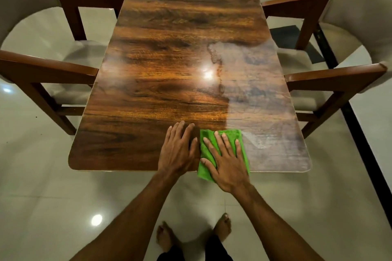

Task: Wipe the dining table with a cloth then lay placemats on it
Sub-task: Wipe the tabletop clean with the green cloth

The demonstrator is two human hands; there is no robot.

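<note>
The right hand (226, 161) is pressing flat on a green cloth (232, 135), its fingers (227, 144) lying straight and spread across the fabric rather than curling round it. The cloth is lying folded on the wooden surface (169, 48) at the near edge, a little right of centre, with its near corner hanging slightly over that edge. The left hand (178, 150) is resting palm down on the bare wood just beside the cloth, fingers (179, 133) straight and close together, holding nothing. A hazy, streaky patch (254, 82) is showing across the right half of the surface, while the left half is looking dark and glossy, with a ceiling light reflecting near the middle. A cushioned chair (48, 65) is standing at the left side and another chair (339, 74) at the right. The person's bare feet (163, 237) are standing on the pale tiled floor (42, 197).
</note>
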